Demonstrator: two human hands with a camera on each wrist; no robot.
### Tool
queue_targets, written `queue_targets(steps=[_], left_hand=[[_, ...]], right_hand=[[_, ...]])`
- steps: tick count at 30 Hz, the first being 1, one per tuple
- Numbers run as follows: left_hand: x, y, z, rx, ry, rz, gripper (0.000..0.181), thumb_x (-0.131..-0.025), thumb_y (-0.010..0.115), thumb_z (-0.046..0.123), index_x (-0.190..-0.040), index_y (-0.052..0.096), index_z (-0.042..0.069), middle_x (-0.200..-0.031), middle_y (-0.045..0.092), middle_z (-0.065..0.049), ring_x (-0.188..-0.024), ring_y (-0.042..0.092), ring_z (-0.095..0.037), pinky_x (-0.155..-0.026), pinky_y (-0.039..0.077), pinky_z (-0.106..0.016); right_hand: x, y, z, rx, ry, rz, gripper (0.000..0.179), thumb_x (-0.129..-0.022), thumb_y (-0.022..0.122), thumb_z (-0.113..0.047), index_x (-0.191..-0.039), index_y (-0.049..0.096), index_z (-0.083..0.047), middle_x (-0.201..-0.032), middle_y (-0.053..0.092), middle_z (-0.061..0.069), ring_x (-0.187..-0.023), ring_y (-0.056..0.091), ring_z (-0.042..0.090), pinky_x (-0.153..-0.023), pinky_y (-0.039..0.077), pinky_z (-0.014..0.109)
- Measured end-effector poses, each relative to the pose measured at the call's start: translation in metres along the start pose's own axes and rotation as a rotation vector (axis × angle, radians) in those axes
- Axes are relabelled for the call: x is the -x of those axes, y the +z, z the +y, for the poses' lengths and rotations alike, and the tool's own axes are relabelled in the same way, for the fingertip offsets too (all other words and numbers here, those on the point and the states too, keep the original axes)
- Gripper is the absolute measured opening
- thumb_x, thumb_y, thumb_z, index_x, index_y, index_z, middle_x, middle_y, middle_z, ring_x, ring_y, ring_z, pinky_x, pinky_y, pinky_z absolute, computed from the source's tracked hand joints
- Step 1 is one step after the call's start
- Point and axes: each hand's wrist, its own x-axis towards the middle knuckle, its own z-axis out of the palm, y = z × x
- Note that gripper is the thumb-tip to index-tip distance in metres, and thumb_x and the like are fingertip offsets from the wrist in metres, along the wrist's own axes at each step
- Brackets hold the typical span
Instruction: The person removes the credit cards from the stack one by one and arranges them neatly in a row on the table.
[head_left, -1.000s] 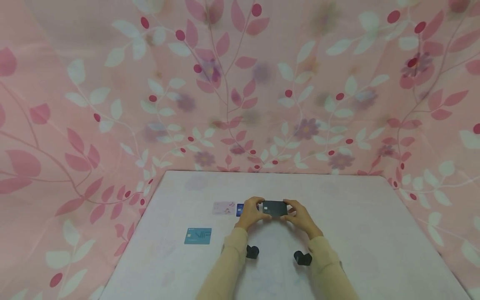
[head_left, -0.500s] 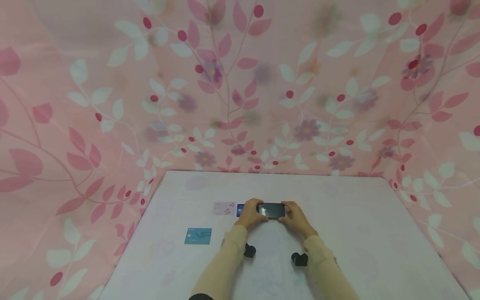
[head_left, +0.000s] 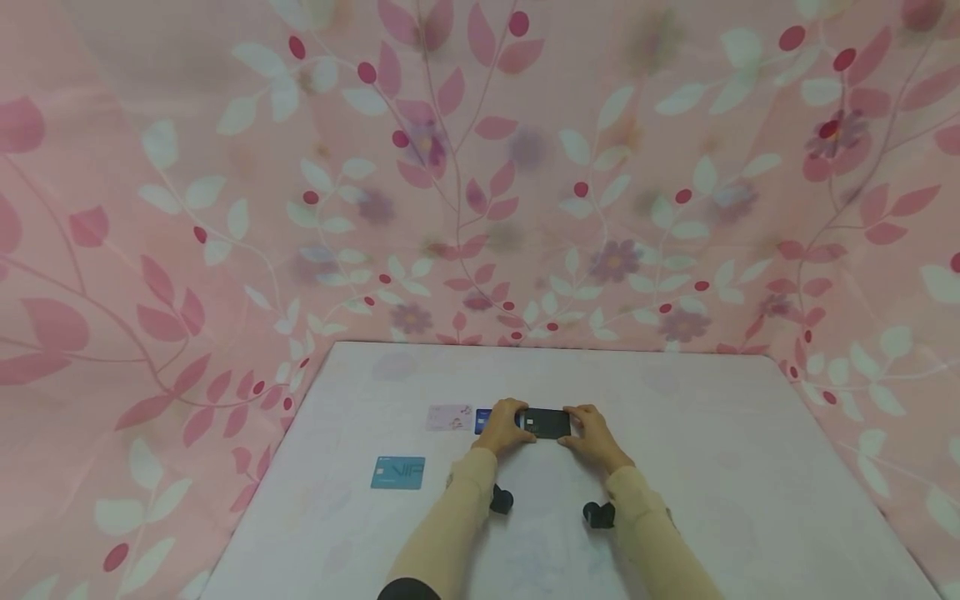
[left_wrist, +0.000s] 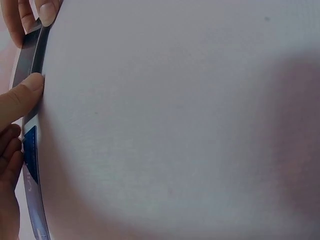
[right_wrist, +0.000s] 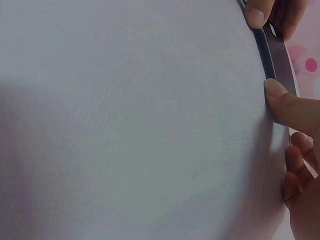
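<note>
A black bank card (head_left: 547, 423) with a small chip lies between both hands, close over the white table. My left hand (head_left: 502, 427) pinches its left end between thumb and fingers, the thumb on the near edge. On the right end, my right hand (head_left: 595, 437) holds it the same way. In the left wrist view the left thumb (left_wrist: 22, 100) presses the black card's near edge, and the right wrist view shows the right thumb (right_wrist: 290, 105) doing likewise. Just left of the black card is a blue card (head_left: 482, 421), partly hidden behind the left hand.
A pale pink card (head_left: 448, 417) with a floral print lies left of the blue one. Nearer and further left is a teal card (head_left: 398, 472) marked VIP. The white table (head_left: 735, 467) ends at a pink floral backdrop (head_left: 480, 167).
Both hands have brought the black card slightly left and down toward the table, beside the blue card. Its glare from half a second ago is gone. The other cards stay put.
</note>
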Motion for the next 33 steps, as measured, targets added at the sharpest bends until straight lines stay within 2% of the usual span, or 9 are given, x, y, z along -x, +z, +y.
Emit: queue_targets(steps=[7,11,12,15,18,19,25,33], left_hand=[[-0.003,0.0,-0.002,-0.014,0.008,-0.006,0.058,-0.066,0.085,0.013,-0.117,0.061,-0.003,-0.116,0.061,-0.015,-0.112,0.054,-0.029,-0.101,0.042,-0.039],[-0.005,-0.004,-0.002,0.0,0.004,-0.045,0.058,-0.066,0.085,0.012,-0.117,0.061,-0.003,-0.116,0.06,-0.015,-0.111,0.054,-0.029,-0.101,0.042,-0.04],[-0.008,-0.001,-0.009,-0.011,0.029,-0.045,0.058,-0.066,0.085,0.015,-0.116,0.062,-0.002,-0.116,0.061,-0.014,-0.11,0.054,-0.028,-0.1,0.043,-0.038],[-0.009,-0.003,-0.008,-0.001,0.017,-0.077,0.059,-0.067,0.085,0.016,-0.117,0.061,-0.002,-0.117,0.06,-0.014,-0.111,0.053,-0.028,-0.101,0.042,-0.038],[-0.008,-0.002,-0.008,0.005,0.014,-0.071,0.059,-0.066,0.085,0.016,-0.117,0.062,-0.002,-0.117,0.059,-0.015,-0.111,0.053,-0.029,-0.1,0.042,-0.039],[-0.005,-0.006,-0.001,0.014,-0.007,-0.075,0.058,-0.066,0.085,0.012,-0.117,0.061,-0.004,-0.117,0.059,-0.016,-0.111,0.052,-0.03,-0.101,0.042,-0.041],[-0.004,-0.005,0.003,-0.023,0.001,-0.043,0.058,-0.065,0.085,0.012,-0.116,0.062,-0.004,-0.113,0.058,-0.014,-0.107,0.053,-0.027,-0.098,0.044,-0.039],[-0.003,-0.004,0.003,-0.016,-0.006,-0.05,0.056,-0.064,0.085,0.01,-0.112,0.063,-0.007,-0.111,0.054,-0.015,-0.105,0.051,-0.028,-0.097,0.043,-0.04]], right_hand=[[-0.004,-0.001,-0.002,-0.003,0.013,-0.019,0.06,-0.074,0.078,-0.009,-0.126,0.053,0.005,-0.12,0.044,0.028,-0.105,0.049,0.039,-0.094,0.042,0.054],[-0.004,-0.003,-0.003,0.009,0.006,-0.024,0.059,-0.073,0.079,-0.009,-0.125,0.054,0.006,-0.12,0.045,0.029,-0.106,0.049,0.041,-0.095,0.041,0.055],[-0.005,-0.003,-0.003,0.008,0.012,-0.029,0.059,-0.073,0.079,-0.009,-0.125,0.053,0.006,-0.12,0.044,0.03,-0.107,0.049,0.041,-0.095,0.041,0.055],[-0.005,-0.004,-0.004,0.011,0.023,-0.044,0.059,-0.074,0.078,-0.009,-0.125,0.053,0.006,-0.121,0.044,0.029,-0.108,0.048,0.041,-0.096,0.041,0.055],[-0.006,-0.005,-0.004,0.009,0.027,-0.057,0.058,-0.074,0.078,-0.009,-0.124,0.054,0.006,-0.121,0.043,0.03,-0.108,0.047,0.042,-0.096,0.04,0.056],[-0.007,-0.006,-0.004,0.011,0.025,-0.061,0.058,-0.073,0.078,-0.009,-0.123,0.054,0.006,-0.12,0.043,0.03,-0.108,0.047,0.042,-0.096,0.041,0.056],[-0.009,-0.008,-0.005,0.036,0.024,-0.075,0.057,-0.073,0.079,-0.009,-0.123,0.055,0.005,-0.12,0.043,0.03,-0.104,0.048,0.04,-0.094,0.042,0.055],[-0.008,-0.003,-0.003,0.04,0.018,-0.054,0.056,-0.074,0.078,-0.009,-0.123,0.055,0.008,-0.121,0.043,0.032,-0.111,0.046,0.046,-0.096,0.039,0.058]])
